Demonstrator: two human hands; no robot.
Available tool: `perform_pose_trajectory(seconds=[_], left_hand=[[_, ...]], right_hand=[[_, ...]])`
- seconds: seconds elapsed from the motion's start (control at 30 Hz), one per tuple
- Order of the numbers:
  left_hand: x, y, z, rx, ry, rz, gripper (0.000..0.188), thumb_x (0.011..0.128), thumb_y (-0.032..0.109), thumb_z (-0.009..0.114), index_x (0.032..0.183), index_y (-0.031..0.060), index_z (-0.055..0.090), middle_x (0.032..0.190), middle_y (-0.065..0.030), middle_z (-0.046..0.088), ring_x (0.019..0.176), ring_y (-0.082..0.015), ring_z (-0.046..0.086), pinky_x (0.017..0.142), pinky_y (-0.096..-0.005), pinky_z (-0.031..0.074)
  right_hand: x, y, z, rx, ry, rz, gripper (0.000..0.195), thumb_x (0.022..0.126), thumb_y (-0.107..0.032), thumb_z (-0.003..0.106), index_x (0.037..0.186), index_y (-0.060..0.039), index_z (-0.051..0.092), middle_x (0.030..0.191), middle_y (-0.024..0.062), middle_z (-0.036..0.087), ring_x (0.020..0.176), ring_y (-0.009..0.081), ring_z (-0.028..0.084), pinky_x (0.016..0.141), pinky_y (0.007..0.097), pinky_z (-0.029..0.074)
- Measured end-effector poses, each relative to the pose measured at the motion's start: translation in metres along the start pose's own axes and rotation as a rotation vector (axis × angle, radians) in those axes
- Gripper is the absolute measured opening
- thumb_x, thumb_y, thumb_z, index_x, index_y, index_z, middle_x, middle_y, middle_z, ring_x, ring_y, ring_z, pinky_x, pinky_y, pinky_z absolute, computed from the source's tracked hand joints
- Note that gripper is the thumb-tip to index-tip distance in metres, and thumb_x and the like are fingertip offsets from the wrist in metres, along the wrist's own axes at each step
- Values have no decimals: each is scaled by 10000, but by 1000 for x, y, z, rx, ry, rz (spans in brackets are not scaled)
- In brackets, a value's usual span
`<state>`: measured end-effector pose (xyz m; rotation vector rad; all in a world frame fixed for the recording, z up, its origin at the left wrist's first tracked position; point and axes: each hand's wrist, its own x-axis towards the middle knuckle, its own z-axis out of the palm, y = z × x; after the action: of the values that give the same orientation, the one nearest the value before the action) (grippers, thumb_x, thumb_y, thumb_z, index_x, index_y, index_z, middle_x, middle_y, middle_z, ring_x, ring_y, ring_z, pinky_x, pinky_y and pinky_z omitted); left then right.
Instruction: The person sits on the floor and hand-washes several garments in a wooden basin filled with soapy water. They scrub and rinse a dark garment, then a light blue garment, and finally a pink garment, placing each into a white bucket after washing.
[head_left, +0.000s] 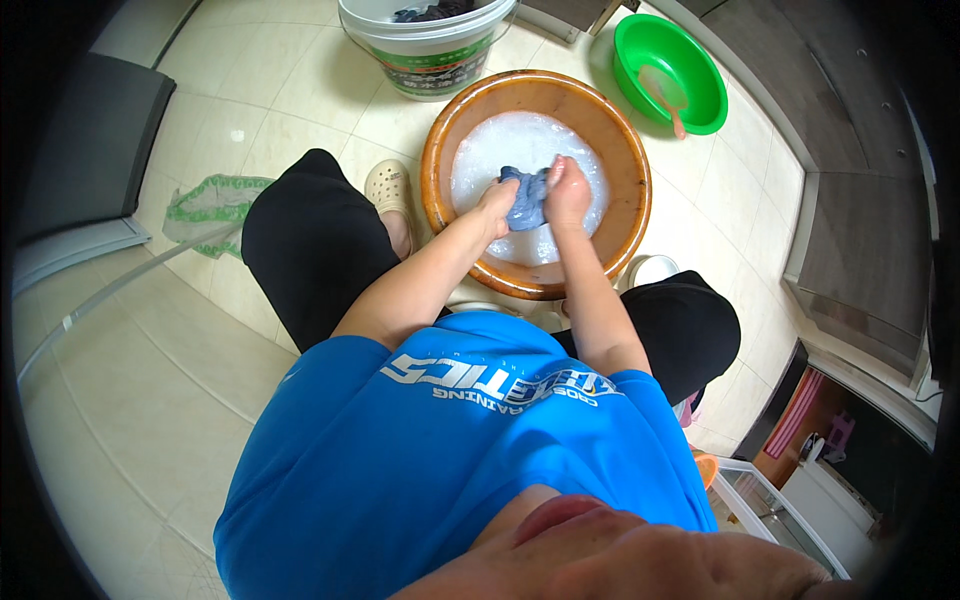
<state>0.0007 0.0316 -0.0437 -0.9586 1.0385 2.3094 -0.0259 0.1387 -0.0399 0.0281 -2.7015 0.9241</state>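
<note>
A round wooden tub (439, 127) with a glossy rim stands on the floor before me, with foamy, whitish water (491, 146) in it. Over the water, a bunched wet blue-grey cloth (527, 201) is held between both hands. My left hand (496, 206) grips its left side, thumb on top. On the right side, my right hand (568, 191) is closed in a fist around the cloth, with suds on the fingers. Whether the lower folds touch the water is hard to tell. A pale patch under the cloth cannot be made out.
Beyond the tub stands a white plastic bucket (431, 56) with dark cloth (442, 10) inside. A green basin (701, 52) at the far right holds a pinkish ladle-shaped scoop (664, 86). A white bowl (654, 270) sits by my right knee. A hose (124, 281) and plastic bag (214, 210) lie left.
</note>
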Motion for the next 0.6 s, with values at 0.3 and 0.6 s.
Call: perform_pose_trajectory(seconds=[0.3, 0.6], left_hand=[[-17, 12, 0, 1009, 320, 856, 393, 642, 150, 676, 1015, 74, 577, 1007, -156, 461, 927, -311, 505, 810, -352, 430], [-17, -7, 6, 821, 208, 798, 374, 706, 241, 686, 943, 29, 489, 776, -105, 527, 719, -232, 550, 634, -319, 453]], right_hand=[[3, -22, -28, 1079, -635, 815, 527, 842, -499, 497, 1016, -6, 565, 817, 72, 603, 714, 152, 579, 572, 285, 494], [8, 6, -15, 1062, -375, 670, 146, 803, -105, 625, 897, 6, 609, 766, 51, 619, 641, 108, 569, 608, 236, 479]])
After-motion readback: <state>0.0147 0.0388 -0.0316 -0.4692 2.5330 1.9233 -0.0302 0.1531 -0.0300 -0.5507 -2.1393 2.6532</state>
